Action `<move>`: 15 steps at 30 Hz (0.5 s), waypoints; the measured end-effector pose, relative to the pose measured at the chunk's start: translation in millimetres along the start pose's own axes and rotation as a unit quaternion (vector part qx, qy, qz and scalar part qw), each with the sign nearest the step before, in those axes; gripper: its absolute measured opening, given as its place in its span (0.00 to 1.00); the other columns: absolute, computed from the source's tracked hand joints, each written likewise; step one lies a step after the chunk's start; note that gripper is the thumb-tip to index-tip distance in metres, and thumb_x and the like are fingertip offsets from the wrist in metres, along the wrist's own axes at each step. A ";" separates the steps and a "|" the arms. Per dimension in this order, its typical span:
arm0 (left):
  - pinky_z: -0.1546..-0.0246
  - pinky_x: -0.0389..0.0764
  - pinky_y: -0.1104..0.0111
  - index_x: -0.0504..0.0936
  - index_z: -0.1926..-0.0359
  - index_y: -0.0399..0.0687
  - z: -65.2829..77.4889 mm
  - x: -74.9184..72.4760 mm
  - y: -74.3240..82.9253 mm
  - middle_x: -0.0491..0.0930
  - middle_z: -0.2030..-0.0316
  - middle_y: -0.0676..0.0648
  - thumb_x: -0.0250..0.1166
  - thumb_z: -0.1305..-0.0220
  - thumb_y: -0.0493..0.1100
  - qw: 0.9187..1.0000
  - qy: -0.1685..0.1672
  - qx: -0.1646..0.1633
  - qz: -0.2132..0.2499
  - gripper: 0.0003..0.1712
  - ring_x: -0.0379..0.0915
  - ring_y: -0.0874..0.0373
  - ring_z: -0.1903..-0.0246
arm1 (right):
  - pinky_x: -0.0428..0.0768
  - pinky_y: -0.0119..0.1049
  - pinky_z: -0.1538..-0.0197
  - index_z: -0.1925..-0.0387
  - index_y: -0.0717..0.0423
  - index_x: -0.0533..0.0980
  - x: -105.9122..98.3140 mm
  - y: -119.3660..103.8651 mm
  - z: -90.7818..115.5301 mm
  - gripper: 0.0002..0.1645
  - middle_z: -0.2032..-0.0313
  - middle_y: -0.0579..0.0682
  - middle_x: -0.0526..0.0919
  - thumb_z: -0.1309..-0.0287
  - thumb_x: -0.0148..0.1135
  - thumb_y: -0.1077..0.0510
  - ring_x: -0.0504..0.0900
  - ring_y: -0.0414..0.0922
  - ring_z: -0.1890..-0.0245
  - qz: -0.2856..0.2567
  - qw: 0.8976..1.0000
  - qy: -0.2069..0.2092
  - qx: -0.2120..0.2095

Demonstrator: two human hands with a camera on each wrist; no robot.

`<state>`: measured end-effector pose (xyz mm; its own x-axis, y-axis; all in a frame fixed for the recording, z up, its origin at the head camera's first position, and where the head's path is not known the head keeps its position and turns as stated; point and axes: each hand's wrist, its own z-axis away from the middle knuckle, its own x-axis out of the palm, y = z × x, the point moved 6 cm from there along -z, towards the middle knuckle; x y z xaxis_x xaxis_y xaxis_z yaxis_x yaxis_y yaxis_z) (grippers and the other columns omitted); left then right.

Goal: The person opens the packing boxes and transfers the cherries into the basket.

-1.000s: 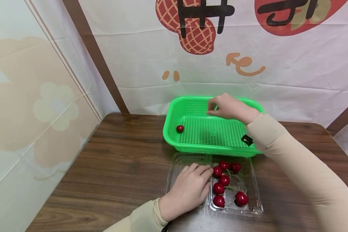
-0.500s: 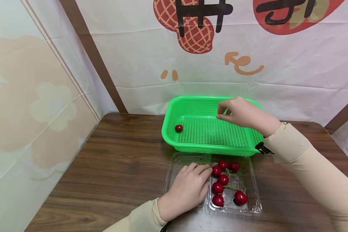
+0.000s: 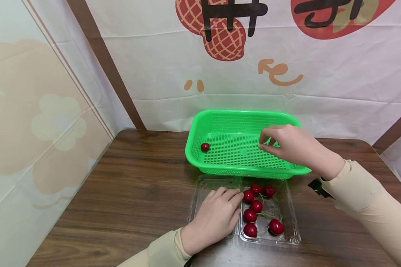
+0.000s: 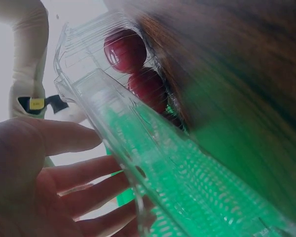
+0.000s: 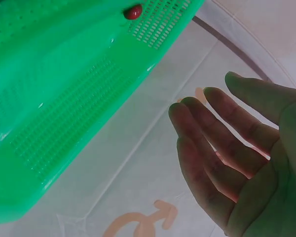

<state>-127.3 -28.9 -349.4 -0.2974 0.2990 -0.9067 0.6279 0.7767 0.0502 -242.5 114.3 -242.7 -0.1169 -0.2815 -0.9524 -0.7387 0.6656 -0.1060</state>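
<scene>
My left hand (image 3: 214,215) rests on the clear plastic clamshell box (image 3: 294,226), on its left half near the middle fold. In the left wrist view its fingers (image 4: 89,173) are loosely spread against the clear plastic edge. Several dark red cherries (image 3: 256,206), some with green stems, lie in the right half of the box. My right hand (image 3: 292,144) hovers over the right side of a green perforated basket (image 3: 240,172). Its fingers bend slightly, thumb apart, and hold nothing. One cherry (image 3: 205,147) lies at the basket's left end, also seen in the right wrist view (image 5: 133,12).
Both the box and the basket stand on a dark wooden table (image 3: 137,178), the basket directly behind the box. A printed white cloth (image 3: 160,66) hangs behind the table, and another printed panel (image 3: 46,111) stands along the left.
My right hand has moved right and toward me above the basket, with nothing in its fingers. My left hand stays on the box, and the cherries lie as before.
</scene>
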 end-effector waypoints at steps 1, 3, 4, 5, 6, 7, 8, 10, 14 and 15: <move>0.61 0.75 0.65 0.81 0.53 0.48 -0.1 0.0 -0.1 0.80 0.52 0.49 0.60 0.44 0.47 1.000 0.001 0.000 0.000 0.18 0.72 0.56 0.54 | 0.79 0.37 0.70 0.71 0.46 0.77 0.0 -1.6 2.4 0.04 0.71 0.41 0.81 0.48 0.64 0.52 0.79 0.36 0.72 0.000 1.000 0.003 -0.001; 0.61 0.75 0.65 0.81 0.53 0.48 0.0 0.2 -0.3 0.80 0.52 0.49 0.60 0.44 0.47 1.000 0.002 0.000 0.000 0.18 0.72 0.56 0.55 | 0.78 0.36 0.71 0.72 0.45 0.77 0.2 -5.1 7.0 0.04 0.72 0.39 0.81 0.49 0.64 0.52 0.78 0.35 0.73 0.000 1.000 0.010 -0.005; 0.61 0.75 0.65 0.81 0.53 0.48 0.0 0.3 -0.3 0.80 0.52 0.49 0.60 0.44 0.47 1.000 0.002 0.000 0.001 0.18 0.72 0.56 0.55 | 0.78 0.36 0.71 0.72 0.44 0.76 0.2 -6.7 9.2 0.04 0.72 0.38 0.80 0.49 0.64 0.52 0.77 0.34 0.73 0.000 1.000 0.014 -0.007; 0.61 0.75 0.65 0.81 0.53 0.48 0.1 0.4 -0.3 0.80 0.52 0.49 0.60 0.44 0.47 1.000 0.002 0.000 0.001 0.18 0.72 0.56 0.55 | 0.78 0.35 0.71 0.73 0.44 0.76 0.1 -8.4 11.2 0.04 0.73 0.38 0.80 0.50 0.65 0.52 0.77 0.34 0.73 0.002 1.000 0.019 -0.010; 0.61 0.75 0.65 0.81 0.53 0.48 0.1 0.4 -0.2 0.80 0.52 0.49 0.60 0.45 0.47 1.000 0.001 0.000 0.001 0.18 0.72 0.56 0.55 | 0.77 0.35 0.72 0.73 0.44 0.76 0.3 -10.1 13.2 0.04 0.73 0.37 0.80 0.50 0.65 0.52 0.77 0.34 0.74 0.002 1.000 0.024 -0.013; 0.61 0.75 0.65 0.81 0.53 0.48 0.2 0.6 -0.2 0.80 0.52 0.49 0.60 0.45 0.46 1.000 0.001 0.000 0.002 0.18 0.72 0.56 0.55 | 0.77 0.35 0.73 0.73 0.44 0.76 0.5 -11.9 15.2 0.04 0.73 0.37 0.80 0.50 0.65 0.52 0.76 0.33 0.75 0.002 0.999 0.028 -0.016; 0.62 0.75 0.65 0.81 0.53 0.47 0.3 0.8 -0.3 0.80 0.52 0.49 0.60 0.45 0.46 1.000 0.002 0.001 0.002 0.18 0.72 0.56 0.55 | 0.76 0.34 0.73 0.74 0.44 0.76 0.8 -13.9 17.2 0.05 0.74 0.37 0.79 0.50 0.65 0.53 0.76 0.33 0.76 0.003 0.999 0.033 -0.021; 0.62 0.75 0.65 0.81 0.53 0.47 0.3 0.8 -0.3 0.80 0.52 0.49 0.61 0.45 0.46 1.000 0.003 0.002 0.002 0.18 0.72 0.56 0.55 | 0.75 0.33 0.75 0.74 0.44 0.76 1.6 -17.7 21.5 0.05 0.74 0.37 0.79 0.51 0.66 0.54 0.74 0.33 0.78 0.006 0.999 0.042 -0.028; 0.62 0.75 0.65 0.81 0.53 0.47 0.1 0.7 -0.2 0.80 0.53 0.49 0.61 0.45 0.46 1.000 0.006 0.005 0.001 0.18 0.72 0.56 0.55 | 0.73 0.32 0.79 0.75 0.43 0.75 5.3 -24.2 30.1 0.06 0.75 0.37 0.78 0.52 0.66 0.54 0.72 0.33 0.81 0.015 0.998 0.048 -0.032; 0.62 0.75 0.65 0.81 0.53 0.48 0.0 0.4 0.0 0.80 0.53 0.49 0.61 0.45 0.46 1.000 0.007 0.005 0.000 0.18 0.72 0.56 0.55 | 0.73 0.32 0.79 0.75 0.43 0.75 6.5 -25.5 32.3 0.07 0.76 0.37 0.78 0.53 0.67 0.54 0.72 0.33 0.81 0.017 0.998 0.048 -0.031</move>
<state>-127.4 -28.8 -349.7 -0.3070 0.3063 -0.9011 0.6346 0.7715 0.0460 -202.9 117.8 -255.4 -0.2035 -0.3265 -0.9230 -0.7722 0.6331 -0.0537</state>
